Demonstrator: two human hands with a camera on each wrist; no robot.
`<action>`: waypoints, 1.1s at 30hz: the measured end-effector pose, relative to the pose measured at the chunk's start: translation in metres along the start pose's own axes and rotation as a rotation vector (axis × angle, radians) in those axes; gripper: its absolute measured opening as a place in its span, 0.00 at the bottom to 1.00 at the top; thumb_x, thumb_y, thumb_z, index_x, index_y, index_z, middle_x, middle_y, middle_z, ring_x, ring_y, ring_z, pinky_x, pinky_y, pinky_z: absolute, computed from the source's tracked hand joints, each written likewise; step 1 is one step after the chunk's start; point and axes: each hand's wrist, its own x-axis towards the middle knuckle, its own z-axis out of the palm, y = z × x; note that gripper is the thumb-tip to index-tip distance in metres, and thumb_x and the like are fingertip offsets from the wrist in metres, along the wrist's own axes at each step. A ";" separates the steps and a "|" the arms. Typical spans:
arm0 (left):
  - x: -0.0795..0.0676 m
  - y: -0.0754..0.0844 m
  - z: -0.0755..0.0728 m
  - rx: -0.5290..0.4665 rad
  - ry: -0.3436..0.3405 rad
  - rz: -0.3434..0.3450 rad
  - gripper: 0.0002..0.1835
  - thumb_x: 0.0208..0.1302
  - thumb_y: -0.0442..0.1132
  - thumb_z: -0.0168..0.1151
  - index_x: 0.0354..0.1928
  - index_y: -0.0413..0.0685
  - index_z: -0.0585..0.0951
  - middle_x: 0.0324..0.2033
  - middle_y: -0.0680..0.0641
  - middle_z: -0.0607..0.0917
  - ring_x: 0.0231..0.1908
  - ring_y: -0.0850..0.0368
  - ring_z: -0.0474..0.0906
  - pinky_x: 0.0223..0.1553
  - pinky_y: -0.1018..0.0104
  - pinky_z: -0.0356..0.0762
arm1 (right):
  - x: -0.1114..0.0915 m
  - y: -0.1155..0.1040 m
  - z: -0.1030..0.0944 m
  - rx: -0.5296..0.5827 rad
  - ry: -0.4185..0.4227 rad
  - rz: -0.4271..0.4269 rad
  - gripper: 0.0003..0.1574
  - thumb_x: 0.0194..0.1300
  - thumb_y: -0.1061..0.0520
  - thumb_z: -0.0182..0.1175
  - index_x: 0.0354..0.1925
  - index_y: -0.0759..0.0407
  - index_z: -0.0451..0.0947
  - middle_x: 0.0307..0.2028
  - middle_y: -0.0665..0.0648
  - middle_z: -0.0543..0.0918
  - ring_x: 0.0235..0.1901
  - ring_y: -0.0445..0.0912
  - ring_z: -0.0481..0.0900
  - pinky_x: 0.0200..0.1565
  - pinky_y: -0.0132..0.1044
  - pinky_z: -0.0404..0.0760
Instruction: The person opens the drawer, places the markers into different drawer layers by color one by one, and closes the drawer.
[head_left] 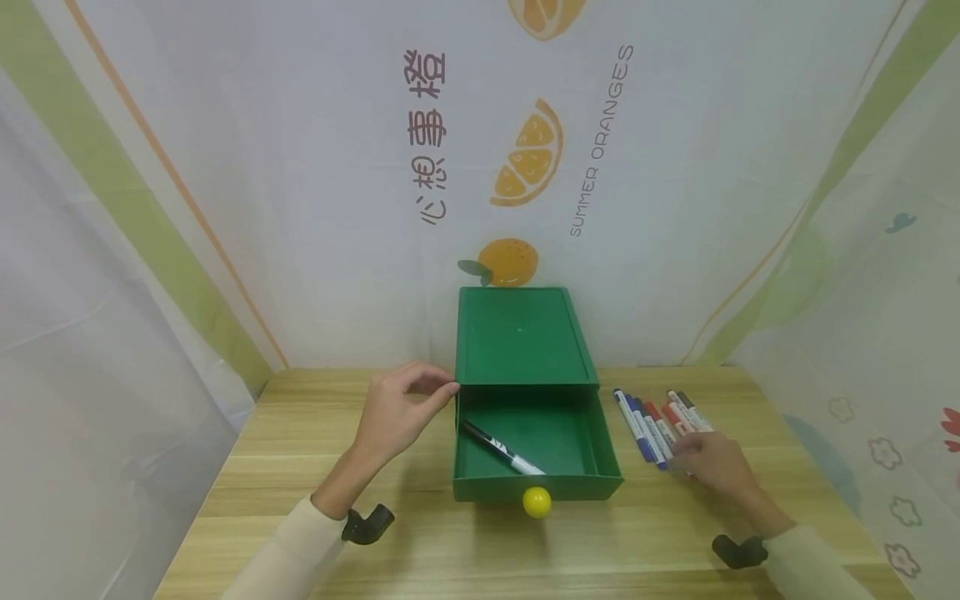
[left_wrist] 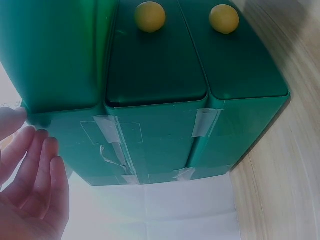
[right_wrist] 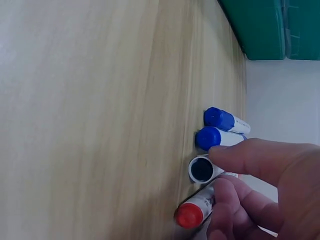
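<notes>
Evidently, two bare hands were at work around a green cabinet on a wooden tabletop, its top drawer standing out toward the near side. The left hand touched the cabinet's left front corner; in the left wrist view its fingers lay relaxed and nearly straight, not clenched, a contact that presumably steadied the cabinet. The right hand pinched a marker with a dark, white-rimmed end between thumb and curled fingers. This hold near the tip was probably chosen because neighbours lay close: a blue-capped marker on one side, a red-capped marker on the other.

The row of markers lay on the tabletop to the right of the drawer, roughly parallel, an arrangement that seemed to offer the near ends to the fingers. A black-and-white marker rested aslant inside the drawer, black end toward the far left.

As to edges, the drawer's low walls enclosed an open-topped space, with green floor showing to the right of the marker inside. A narrow strip of tabletop separated the right wall from the row. At the front, a yellow knob projected toward the near side, while a hanging cloth bounded the far side behind the cabinet.
</notes>
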 end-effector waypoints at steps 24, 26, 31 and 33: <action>-0.002 -0.001 0.001 -0.001 0.002 -0.001 0.04 0.68 0.35 0.80 0.42 0.47 0.93 0.38 0.53 0.94 0.37 0.56 0.91 0.42 0.44 0.91 | -0.003 0.003 0.006 -0.140 0.032 -0.003 0.13 0.56 0.53 0.75 0.31 0.63 0.89 0.27 0.56 0.83 0.25 0.50 0.76 0.25 0.42 0.72; -0.002 -0.001 0.001 -0.002 -0.001 -0.003 0.04 0.68 0.35 0.79 0.42 0.47 0.93 0.39 0.53 0.94 0.37 0.55 0.91 0.42 0.44 0.91 | -0.003 0.004 0.006 -0.140 0.028 0.010 0.11 0.56 0.52 0.74 0.28 0.59 0.87 0.25 0.54 0.81 0.24 0.50 0.75 0.25 0.41 0.70; -0.001 -0.001 0.001 0.004 -0.007 -0.010 0.04 0.69 0.36 0.79 0.43 0.48 0.93 0.39 0.53 0.94 0.37 0.56 0.91 0.42 0.46 0.92 | -0.003 0.005 0.007 -0.130 0.026 0.021 0.11 0.57 0.52 0.72 0.24 0.56 0.85 0.22 0.52 0.80 0.23 0.49 0.75 0.24 0.40 0.70; -0.001 -0.001 0.001 0.010 -0.007 -0.011 0.04 0.69 0.36 0.79 0.42 0.48 0.93 0.38 0.53 0.94 0.37 0.56 0.91 0.42 0.47 0.92 | -0.002 0.006 0.006 -0.117 0.024 0.026 0.11 0.58 0.52 0.72 0.23 0.56 0.85 0.22 0.52 0.81 0.23 0.49 0.75 0.24 0.39 0.70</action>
